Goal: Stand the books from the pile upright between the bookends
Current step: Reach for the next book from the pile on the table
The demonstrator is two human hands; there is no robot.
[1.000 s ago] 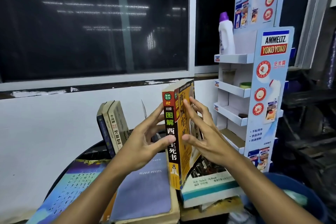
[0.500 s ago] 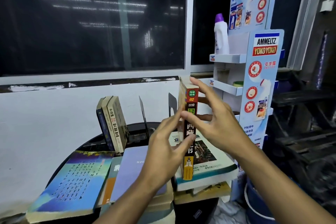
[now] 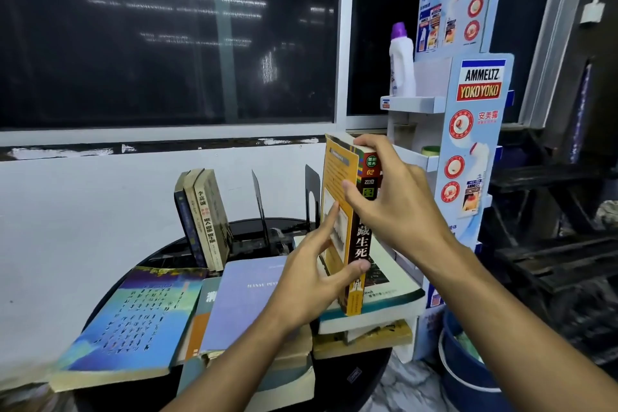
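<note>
Head view shows you holding the yellow book upright with both hands over the pile on the right side of the table. Your right hand grips its top and spine. Your left hand pinches its lower part, with the thumb on the spine. A black bookend stands just behind it, a second bookend is further left, and three leaning books are beyond that.

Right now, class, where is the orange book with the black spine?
Head view, right of centre: left hand and right hand hold the orange book upright over the flat pile, beside the right-hand bookend.
</note>
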